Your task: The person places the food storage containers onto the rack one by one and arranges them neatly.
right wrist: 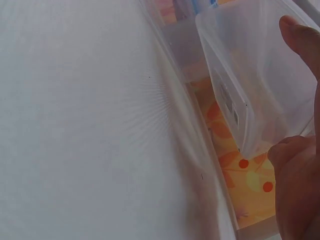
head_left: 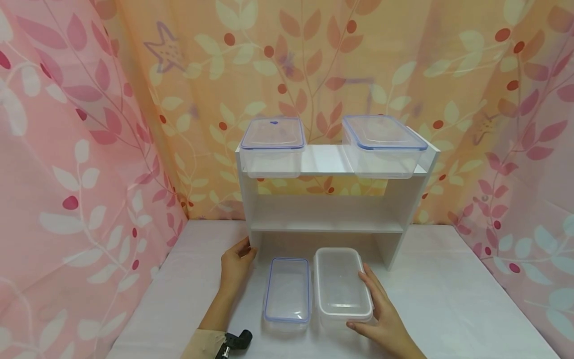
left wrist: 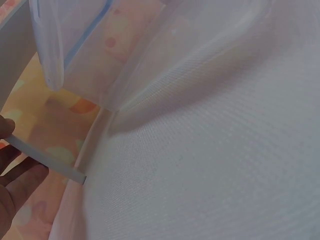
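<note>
My left hand (head_left: 235,268) pinches the front edge of the left side panel of a white shelf unit (head_left: 329,215), low down. In the left wrist view, thumb and fingers lie on either side of that panel edge (left wrist: 46,159). On the table, my right hand (head_left: 383,319) holds a clear plastic food container with a whitish lid (head_left: 343,284), thumb at its near end and fingers along its right side. The right wrist view shows this container (right wrist: 260,75) between thumb and fingers. Just left of it sits a clear food container with a blue-rimmed lid (head_left: 287,289).
Two more clear containers with blue-rimmed lids, one at left (head_left: 272,134) and one at right (head_left: 384,132), stand on the shelf's top level, jutting past its front edge. A white cloth covers the table (head_left: 453,299). Patterned curtains (head_left: 193,99) hang behind and at both sides.
</note>
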The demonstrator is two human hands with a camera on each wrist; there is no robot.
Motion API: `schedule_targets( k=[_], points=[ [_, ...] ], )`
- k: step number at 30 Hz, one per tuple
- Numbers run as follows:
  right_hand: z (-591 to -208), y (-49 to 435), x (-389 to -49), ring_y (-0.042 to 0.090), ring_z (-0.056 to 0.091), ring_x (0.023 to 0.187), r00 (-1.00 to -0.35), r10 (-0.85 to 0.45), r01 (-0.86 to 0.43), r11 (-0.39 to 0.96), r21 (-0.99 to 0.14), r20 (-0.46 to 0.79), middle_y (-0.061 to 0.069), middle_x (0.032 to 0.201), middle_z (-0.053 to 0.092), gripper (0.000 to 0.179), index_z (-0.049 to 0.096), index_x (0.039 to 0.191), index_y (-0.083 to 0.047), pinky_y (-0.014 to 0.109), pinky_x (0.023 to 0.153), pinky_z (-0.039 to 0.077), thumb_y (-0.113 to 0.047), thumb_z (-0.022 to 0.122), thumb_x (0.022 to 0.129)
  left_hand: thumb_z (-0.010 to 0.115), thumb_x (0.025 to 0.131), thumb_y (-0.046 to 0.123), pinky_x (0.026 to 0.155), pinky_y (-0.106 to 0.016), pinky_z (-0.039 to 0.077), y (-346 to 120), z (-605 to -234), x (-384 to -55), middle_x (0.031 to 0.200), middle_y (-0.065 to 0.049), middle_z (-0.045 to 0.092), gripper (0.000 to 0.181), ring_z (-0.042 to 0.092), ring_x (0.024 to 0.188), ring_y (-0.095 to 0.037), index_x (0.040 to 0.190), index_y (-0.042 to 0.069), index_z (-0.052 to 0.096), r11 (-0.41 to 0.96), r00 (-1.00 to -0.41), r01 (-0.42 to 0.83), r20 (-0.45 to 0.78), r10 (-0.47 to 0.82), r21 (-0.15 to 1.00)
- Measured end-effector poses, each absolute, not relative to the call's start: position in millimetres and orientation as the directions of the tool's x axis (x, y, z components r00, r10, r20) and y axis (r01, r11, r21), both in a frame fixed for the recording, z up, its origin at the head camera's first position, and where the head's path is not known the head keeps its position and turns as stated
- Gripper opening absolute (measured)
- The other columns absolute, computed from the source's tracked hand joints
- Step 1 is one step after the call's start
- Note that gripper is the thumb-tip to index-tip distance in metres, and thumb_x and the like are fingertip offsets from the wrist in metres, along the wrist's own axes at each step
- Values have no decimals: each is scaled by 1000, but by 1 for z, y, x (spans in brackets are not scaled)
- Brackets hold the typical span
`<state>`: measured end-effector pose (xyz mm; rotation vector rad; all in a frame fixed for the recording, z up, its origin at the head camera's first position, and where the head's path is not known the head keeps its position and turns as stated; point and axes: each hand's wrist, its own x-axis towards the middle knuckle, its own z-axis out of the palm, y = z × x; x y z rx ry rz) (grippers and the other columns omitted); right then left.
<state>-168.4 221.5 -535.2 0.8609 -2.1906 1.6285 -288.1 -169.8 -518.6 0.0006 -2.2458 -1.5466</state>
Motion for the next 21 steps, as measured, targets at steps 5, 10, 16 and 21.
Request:
schedule_targets(
  k=[5,10,16,21],
  points=[
    [-533,222,-166,2,16,156,-798,-292,-590,194,-784,528,19,171,5,113,27,159,1,18,104,45,-1,94,68,76,92,14,88,-43,60,-170,-519,-288,122,-17,73,42,74,107,-30,132,3,69,388,-915,225,330,-231,894],
    [-530,218,-164,4,18,156,-782,-304,-608,176,-774,545,23,170,6,113,27,159,3,19,102,48,0,94,68,77,92,13,90,-43,60,-171,-515,-285,123,-16,73,42,73,108,-29,132,4,69,375,-917,214,318,-240,902],
    [-522,216,-161,4,19,155,-785,-293,-605,174,-777,545,19,171,8,111,28,158,2,19,101,48,0,93,69,77,92,12,91,-41,59,-171,-513,-283,123,-16,73,41,73,108,-30,131,3,69,359,-918,216,314,-242,908],
    [-516,216,-158,6,21,155,-782,-286,-610,170,-774,554,21,171,9,110,30,157,2,19,101,49,3,93,68,76,92,10,90,-42,60,-169,-514,-286,124,-16,73,40,73,109,-31,131,2,69,357,-920,226,319,-228,906]
  ],
)
